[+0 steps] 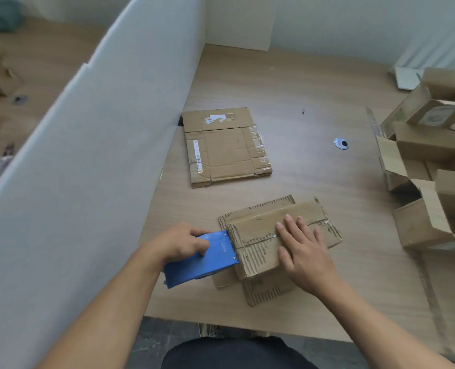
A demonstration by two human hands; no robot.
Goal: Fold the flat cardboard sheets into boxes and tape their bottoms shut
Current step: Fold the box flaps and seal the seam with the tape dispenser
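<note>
nearest, the left hand (183,242) is curled round a blue tape dispenser (202,259), thumb on top and fingers wrapped over its side. the dispenser's front edge touches the end of the box (258,230) just to the right of that hand. the right hand (303,249) lies flat on the box with straight, spread fingers, pressing the closed bottom flaps down across their seam; it grips nothing. the box sits bottom up on the table (314,102) between the two hands, with its other flaps splayed out beneath it.

the box looks light and well worn: its paper skin is torn away in patches, so bare corrugation shows. it will probably slide or tip under the pull of the tape unless weighted, and the flaps will likely spring up if let go. the bare ribs may give tape a poorer grip, and the walls would crush if squeezed. the safest hold seems to be a flat palm beside the seam, leaving the seam line free for the tape.

beyond the right hand's fingertips, well apart, lie the flat cardboard sheets (226,147). they are thin, likely stiff along the flutes and ready to bend at the creases, so an edge is the place to lift. far to the right of the right hand is a heap of folded boxes (428,145). a white partition (101,129) runs to the left of the left hand.
</note>
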